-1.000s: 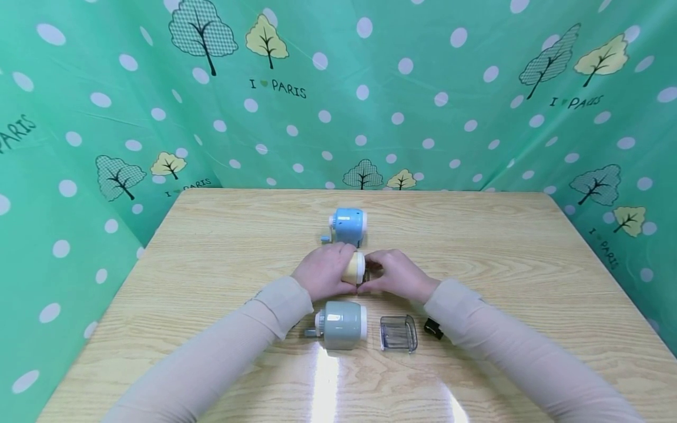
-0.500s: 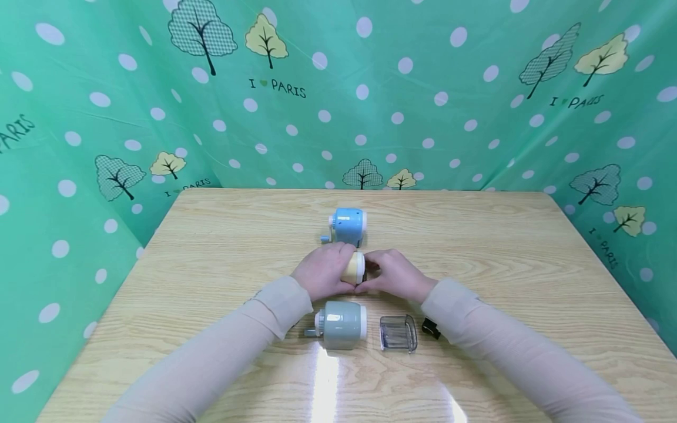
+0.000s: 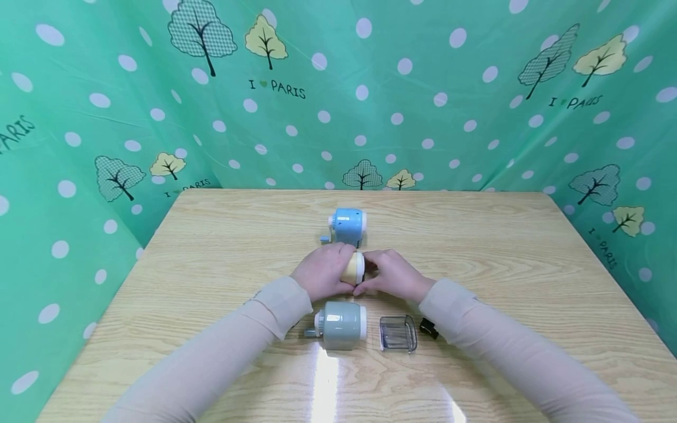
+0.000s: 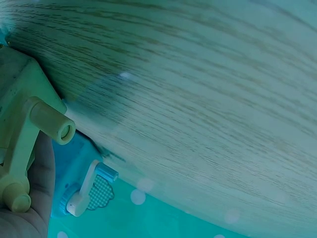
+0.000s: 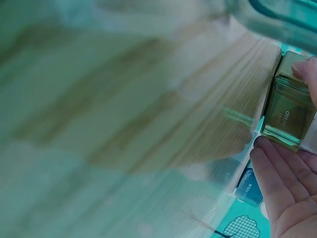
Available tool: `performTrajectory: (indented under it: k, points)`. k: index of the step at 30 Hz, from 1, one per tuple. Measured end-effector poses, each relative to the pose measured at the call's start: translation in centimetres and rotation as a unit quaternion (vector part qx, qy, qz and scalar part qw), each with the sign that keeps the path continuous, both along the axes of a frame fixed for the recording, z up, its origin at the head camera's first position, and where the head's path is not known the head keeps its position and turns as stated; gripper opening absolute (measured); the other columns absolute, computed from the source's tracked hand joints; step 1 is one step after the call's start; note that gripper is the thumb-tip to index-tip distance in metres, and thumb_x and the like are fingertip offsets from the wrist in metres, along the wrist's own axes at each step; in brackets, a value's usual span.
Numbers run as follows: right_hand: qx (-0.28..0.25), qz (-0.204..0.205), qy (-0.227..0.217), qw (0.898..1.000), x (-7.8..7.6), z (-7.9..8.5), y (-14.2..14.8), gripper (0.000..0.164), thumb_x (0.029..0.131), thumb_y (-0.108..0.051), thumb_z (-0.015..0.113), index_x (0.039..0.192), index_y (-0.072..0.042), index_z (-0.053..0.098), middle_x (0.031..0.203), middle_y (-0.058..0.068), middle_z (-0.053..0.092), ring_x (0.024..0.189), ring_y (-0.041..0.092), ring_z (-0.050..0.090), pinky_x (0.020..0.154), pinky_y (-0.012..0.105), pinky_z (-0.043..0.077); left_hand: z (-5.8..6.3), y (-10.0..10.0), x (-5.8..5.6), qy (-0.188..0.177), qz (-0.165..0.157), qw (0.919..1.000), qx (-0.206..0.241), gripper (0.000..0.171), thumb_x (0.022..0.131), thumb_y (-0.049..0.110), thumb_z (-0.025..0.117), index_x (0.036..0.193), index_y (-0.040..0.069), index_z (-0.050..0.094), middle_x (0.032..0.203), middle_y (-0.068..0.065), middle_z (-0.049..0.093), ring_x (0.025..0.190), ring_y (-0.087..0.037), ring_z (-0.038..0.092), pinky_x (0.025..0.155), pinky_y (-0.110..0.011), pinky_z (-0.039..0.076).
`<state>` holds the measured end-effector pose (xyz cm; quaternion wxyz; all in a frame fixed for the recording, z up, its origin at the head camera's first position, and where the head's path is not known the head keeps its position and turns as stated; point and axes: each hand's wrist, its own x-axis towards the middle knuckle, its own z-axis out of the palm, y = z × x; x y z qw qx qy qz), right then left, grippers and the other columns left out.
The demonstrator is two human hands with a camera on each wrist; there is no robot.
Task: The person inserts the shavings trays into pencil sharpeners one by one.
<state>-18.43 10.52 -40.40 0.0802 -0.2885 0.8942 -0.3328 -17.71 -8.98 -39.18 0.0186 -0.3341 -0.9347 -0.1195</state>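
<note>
My left hand (image 3: 324, 271) grips a yellow crank pencil sharpener (image 3: 351, 269) from its crank side. In the left wrist view its crank handle (image 4: 52, 123) sticks out beside the palm. My right hand (image 3: 394, 274) is at the sharpener's other end, thumb and fingers on either side of its clear shavings drawer (image 5: 290, 109). In the right wrist view that drawer sits at the sharpener's body, with the thumb on one side and fingertips on the other. How far in it sits is partly hidden.
Behind my hands stands a blue pencil sharpener (image 3: 349, 223). In front are a grey-green sharpener (image 3: 342, 326) and, to its right, a loose clear drawer (image 3: 398, 333). A small black object (image 3: 429, 328) lies by my right sleeve. The wooden table (image 3: 238, 235) is backed by a green curtain (image 3: 296, 141).
My right hand has shifted slightly left, closer to the yellow sharpener, and less of the drawer shows between them. The left hand and the other things have stayed put.
</note>
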Motion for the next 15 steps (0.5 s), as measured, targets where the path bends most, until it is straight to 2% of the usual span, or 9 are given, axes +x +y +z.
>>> performTrajectory:
  k: [15]
  points:
    - [-0.001,0.006,-0.007,1.000,-0.23,0.06,-0.17,0.060,0.065,-0.034,0.087,0.114,-0.005,0.070,0.102,0.002,0.076,0.093,0.013,0.070,0.086,0.030,0.057,0.17,-0.02,0.19,0.003,0.002,1.0000,-0.002,0.063,0.074,0.041,0.083,0.119,0.003,0.059,0.103,-0.008,0.065,0.090,-0.020,0.060,0.084,-0.036,0.055]
